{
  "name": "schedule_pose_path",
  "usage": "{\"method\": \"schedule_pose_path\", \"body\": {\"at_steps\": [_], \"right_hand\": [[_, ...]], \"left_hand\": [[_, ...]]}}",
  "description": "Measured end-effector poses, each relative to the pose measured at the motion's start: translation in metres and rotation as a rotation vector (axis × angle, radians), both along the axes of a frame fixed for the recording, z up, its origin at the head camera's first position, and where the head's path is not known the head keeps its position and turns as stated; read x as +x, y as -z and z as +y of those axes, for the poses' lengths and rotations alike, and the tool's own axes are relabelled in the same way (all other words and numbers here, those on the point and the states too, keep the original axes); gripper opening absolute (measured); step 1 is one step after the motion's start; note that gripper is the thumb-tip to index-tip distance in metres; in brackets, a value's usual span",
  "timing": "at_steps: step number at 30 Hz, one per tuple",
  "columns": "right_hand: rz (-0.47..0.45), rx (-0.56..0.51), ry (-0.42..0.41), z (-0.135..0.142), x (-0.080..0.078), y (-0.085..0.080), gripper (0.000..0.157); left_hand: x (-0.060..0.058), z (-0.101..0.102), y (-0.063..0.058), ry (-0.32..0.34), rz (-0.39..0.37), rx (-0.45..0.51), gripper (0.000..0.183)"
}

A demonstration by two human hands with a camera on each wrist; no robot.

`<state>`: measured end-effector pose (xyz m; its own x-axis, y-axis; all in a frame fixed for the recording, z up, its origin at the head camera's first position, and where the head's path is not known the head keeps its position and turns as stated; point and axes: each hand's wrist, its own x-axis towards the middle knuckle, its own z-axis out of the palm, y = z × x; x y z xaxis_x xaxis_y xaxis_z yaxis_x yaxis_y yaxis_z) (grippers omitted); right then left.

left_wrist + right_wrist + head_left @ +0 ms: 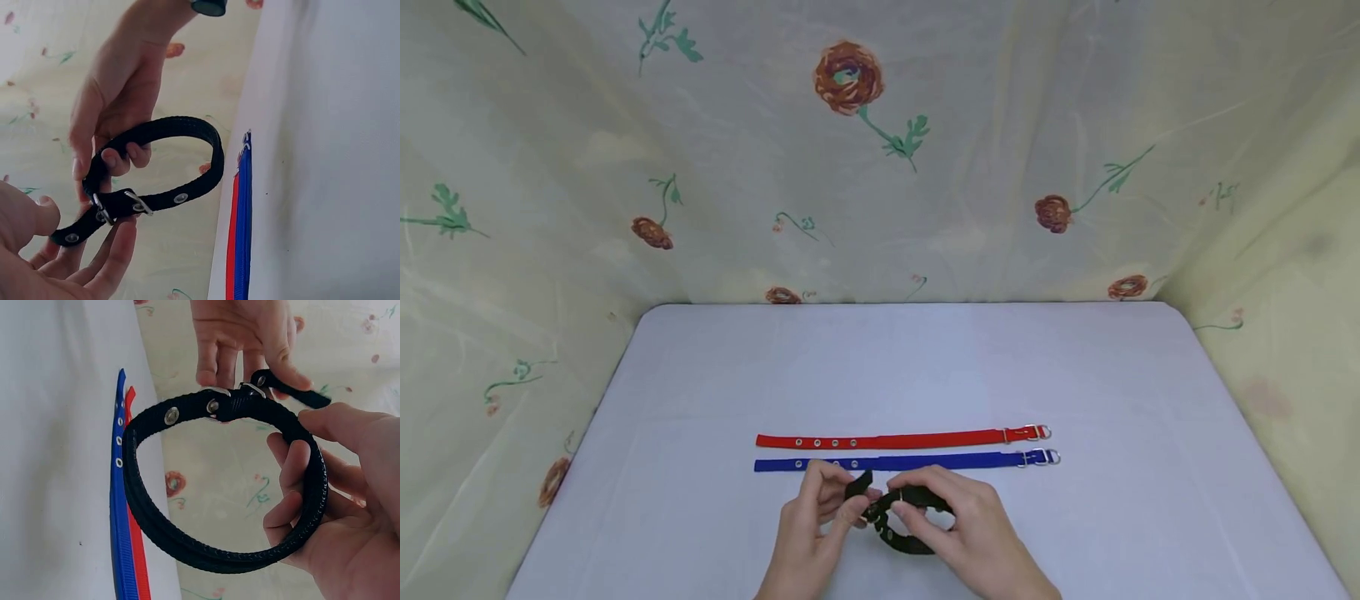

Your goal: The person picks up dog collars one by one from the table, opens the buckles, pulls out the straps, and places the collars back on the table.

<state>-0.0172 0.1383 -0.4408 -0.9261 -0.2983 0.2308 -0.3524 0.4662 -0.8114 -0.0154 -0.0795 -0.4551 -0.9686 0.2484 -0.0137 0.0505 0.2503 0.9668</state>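
A black collar (pixel 206 556) with metal eyelets is bent into a ring, its strap end running through the metal buckle (pixel 103 209). My left hand (pixel 808 529) pinches the eyeleted strap end between thumb and fingers beside the buckle. On the opposite side, my right hand (pixel 973 529) grips the ring, fingers curled inside the loop and thumb near the buckle. The ring is held up off the table in both wrist views. Just beyond the hands, a blue collar (pixel 940 461) and a red collar (pixel 925 439) lie flat and straight, side by side.
The table (pixel 700 358) has a pale white top with rounded far corners. A floral-patterned cloth (pixel 737 125) hangs behind it and along both sides. Metal rings and buckles on the blue and red collars point to the right.
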Motion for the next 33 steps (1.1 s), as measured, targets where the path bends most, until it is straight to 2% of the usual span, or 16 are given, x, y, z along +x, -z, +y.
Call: {"method": "schedule_pose_path", "body": {"at_steps": [4, 8, 17, 22, 33], "right_hand": [[-0.004, -0.016, 0.013, 0.002, 0.001, 0.001, 0.019], [-0.050, -0.041, 0.008, 0.003, 0.002, 0.000, 0.018], [-0.163, -0.076, 0.029, 0.004, 0.004, -0.001, 0.020], [-0.204, -0.145, 0.005, 0.004, 0.005, -0.002, 0.021], [-0.152, -0.258, 0.025, 0.003, 0.005, -0.004, 0.020]], "left_hand": [[0.001, -0.002, -0.001, -0.001, -0.060, 0.036, 0.030], [0.003, -0.002, -0.003, -0.017, -0.074, 0.049, 0.031], [0.003, 0.002, -0.007, -0.120, -0.076, 0.054, 0.024], [0.006, 0.003, -0.005, -0.090, -0.094, 0.048, 0.031], [0.006, 0.006, 0.004, -0.035, -0.070, 0.017, 0.036]]}}
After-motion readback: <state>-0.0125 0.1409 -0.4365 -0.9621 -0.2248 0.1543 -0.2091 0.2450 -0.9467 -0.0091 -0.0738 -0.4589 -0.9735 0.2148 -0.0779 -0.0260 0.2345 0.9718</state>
